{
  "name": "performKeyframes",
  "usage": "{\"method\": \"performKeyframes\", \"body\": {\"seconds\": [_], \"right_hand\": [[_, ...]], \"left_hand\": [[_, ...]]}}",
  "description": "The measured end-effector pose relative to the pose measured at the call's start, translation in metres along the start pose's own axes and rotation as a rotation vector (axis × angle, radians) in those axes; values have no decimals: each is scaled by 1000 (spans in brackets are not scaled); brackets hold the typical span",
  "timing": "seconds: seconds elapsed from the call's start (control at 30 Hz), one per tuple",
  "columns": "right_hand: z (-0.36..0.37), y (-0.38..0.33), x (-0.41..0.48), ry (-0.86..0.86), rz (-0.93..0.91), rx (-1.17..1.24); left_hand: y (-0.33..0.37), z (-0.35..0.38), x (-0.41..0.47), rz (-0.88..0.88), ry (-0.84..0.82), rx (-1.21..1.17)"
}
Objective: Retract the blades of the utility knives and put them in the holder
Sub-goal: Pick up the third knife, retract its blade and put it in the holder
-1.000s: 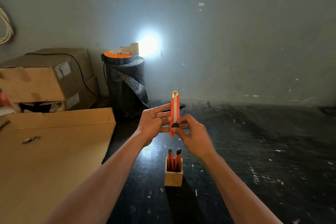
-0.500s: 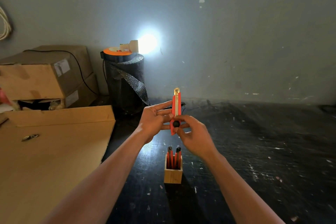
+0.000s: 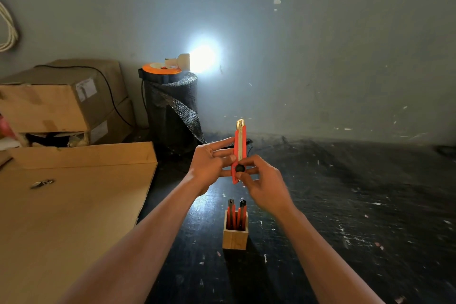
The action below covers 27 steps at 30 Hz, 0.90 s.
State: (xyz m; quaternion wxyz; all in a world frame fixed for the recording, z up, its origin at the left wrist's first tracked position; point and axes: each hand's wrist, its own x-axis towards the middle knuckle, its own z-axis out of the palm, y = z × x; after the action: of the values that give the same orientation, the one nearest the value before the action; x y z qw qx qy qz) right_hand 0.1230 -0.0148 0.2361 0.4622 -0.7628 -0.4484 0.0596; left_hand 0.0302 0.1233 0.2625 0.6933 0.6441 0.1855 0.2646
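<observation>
dark scuffed counter (image 3: 345, 205), wooden holder (image 3: 235, 238) below. both hands, left hand (image 3: 209, 164) and right hand (image 3: 261, 180), pinch the upright utility knife (image 3: 239, 148); thumb slipping off the slider could leave blade out.

Both arms out front, forearms converging. Left hand (image 3: 209, 163) palm toward the right one, fingers splayed and extended. Right hand (image 3: 264, 180) curled, thumb and forefinger pinched together. Hands touching at the fingertips, above table height.
</observation>
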Motion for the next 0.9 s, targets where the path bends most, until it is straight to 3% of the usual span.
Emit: {"method": "performKeyframes", "body": {"seconds": [0.33, 0.63, 0.83, 0.9], "right_hand": [[3, 5, 0, 8, 34, 39], [6, 28, 23, 78, 148, 203], [27, 68, 25, 62, 224, 202], [34, 82, 25, 37, 258, 172]], "left_hand": [[-8, 2, -6, -9, -22, -16], [-58, 3, -11, -102, -59, -41], [-120, -7, 2, -115, 189, 241], [-140, -12, 2, -141, 204, 340]]}}
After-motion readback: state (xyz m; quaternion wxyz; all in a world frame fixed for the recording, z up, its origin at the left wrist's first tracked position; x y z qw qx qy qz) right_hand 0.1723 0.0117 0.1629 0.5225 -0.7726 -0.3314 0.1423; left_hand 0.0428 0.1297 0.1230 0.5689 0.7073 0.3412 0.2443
